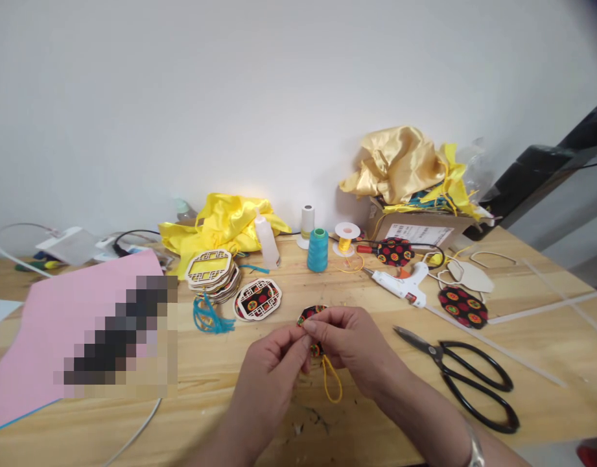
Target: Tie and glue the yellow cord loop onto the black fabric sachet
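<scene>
Between my two hands is a small dark patterned fabric piece [318, 310] with red, yellow and green motifs, mostly covered by my fingers. My left hand [273, 363] pinches its near left edge with thumb and fingers. From the other side my right hand [349, 344] pinches it too, and the fingertips of both hands meet there. A yellow cord loop [332, 383] hangs below the piece toward the tabletop. Just beyond my left hand lies a lattice-framed fabric piece [259, 300], beside a teal tassel [210, 316].
Black-handled scissors [439, 353] lie at right, near a white glue gun [400, 282] and a patterned fabric piece [463, 307]. Thread spools, including a teal one [318, 251], stand behind. Left are stacked lattice frames [209, 269], yellow satin [220, 224] and a pink sheet [59, 311].
</scene>
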`<state>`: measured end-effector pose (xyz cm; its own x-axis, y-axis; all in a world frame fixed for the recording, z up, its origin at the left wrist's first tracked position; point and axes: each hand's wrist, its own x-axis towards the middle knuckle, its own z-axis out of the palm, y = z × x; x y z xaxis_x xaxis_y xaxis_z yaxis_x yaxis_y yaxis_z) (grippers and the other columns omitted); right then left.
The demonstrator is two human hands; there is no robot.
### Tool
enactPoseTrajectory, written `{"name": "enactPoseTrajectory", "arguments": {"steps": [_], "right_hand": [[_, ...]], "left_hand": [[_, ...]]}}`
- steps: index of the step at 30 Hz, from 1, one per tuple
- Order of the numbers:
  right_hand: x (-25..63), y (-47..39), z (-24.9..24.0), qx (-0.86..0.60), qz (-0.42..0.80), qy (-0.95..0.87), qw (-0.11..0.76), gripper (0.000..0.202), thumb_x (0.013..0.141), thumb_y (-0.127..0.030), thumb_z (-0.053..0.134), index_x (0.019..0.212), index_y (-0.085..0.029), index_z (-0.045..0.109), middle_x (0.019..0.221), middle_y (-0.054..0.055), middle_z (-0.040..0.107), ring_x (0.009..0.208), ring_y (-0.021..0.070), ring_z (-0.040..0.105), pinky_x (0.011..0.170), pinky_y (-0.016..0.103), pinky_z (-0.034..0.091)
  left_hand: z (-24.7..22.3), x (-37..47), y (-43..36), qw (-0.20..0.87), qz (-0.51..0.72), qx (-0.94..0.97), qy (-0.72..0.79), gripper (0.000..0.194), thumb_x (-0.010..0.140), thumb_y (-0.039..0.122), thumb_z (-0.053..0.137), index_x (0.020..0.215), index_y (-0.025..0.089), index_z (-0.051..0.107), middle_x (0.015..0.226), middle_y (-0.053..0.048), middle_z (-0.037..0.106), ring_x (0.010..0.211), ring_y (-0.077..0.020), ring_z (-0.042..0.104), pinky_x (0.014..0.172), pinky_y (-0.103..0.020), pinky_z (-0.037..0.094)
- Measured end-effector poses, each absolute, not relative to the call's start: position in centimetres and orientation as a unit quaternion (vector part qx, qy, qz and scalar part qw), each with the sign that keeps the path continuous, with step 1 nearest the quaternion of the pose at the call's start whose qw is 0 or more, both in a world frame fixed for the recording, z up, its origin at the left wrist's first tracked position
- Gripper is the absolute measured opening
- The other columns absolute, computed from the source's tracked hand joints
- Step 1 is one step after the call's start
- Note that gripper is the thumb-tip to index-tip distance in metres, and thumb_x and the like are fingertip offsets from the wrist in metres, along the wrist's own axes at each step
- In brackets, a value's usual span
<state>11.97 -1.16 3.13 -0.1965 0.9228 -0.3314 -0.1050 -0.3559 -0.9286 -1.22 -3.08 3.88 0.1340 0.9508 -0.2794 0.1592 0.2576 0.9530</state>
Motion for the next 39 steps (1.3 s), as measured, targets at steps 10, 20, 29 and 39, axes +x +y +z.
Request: {"name": "enactPoseTrajectory", "arguments": {"steps": [10, 20, 29, 39], "right_hand": [[11.9, -0.9, 3.5, -0.5, 0.671, -0.367, 0.407, 0.024, 0.066, -0.034, 0.068, 0.064, -0.011, 0.061, 0.049, -0.004, 0.049, 0.041, 0.0033, 0.033, 0.038, 0.018, 0.019], [12.9, 0.4, 4.2, -0.524, 0.655, -0.319, 0.442, 0.025, 0.063, -0.034, 0.07, 0.068, -0.013, 0.058, 0.043, -0.009, 0.038, 0.038, 0.0021, 0.029, 0.038, 0.016, 0.02], [13.9, 4.6, 7.7, -0.452, 0.676, -0.33, 0.479, 0.023, 0.064, -0.028, 0.069, 0.065, -0.012, 0.054, 0.058, -0.004, 0.051, 0.037, 0.0001, 0.034, 0.033, 0.013, 0.013], [13.3, 9.9, 11.9, -0.403, 0.721, -0.334, 0.455, 0.013, 0.08, -0.012, 0.051, 0.067, -0.01, 0.052, 0.063, 0.004, 0.057, 0.037, -0.0002, 0.031, 0.029, 0.01, 0.017]], "left_hand": [[3.5, -0.9, -3.1, 0.678, 0.408, 0.34, 0.509, 0.02, 0.073, 0.032, 0.062, 0.064, 0.014, 0.058, 0.043, 0.009, 0.035, 0.04, -0.005, 0.021, 0.037, -0.017, 0.017], [3.4, -1.1, -3.3, 0.651, 0.412, 0.319, 0.552, 0.023, 0.065, 0.034, 0.07, 0.07, 0.012, 0.067, 0.042, 0.009, 0.034, 0.038, -0.0033, 0.022, 0.037, -0.017, 0.015], [3.0, -2.0, -3.2, 0.646, 0.442, 0.303, 0.544, 0.029, 0.063, 0.038, 0.071, 0.075, 0.012, 0.069, 0.043, 0.01, 0.031, 0.04, -0.0038, 0.02, 0.039, -0.018, 0.013], [3.6, -3.0, -2.9, 0.621, 0.464, 0.305, 0.553, 0.041, 0.051, 0.047, 0.075, 0.07, 0.012, 0.07, 0.037, 0.009, 0.034, 0.034, -0.0027, 0.024, 0.037, -0.018, 0.015]]}}
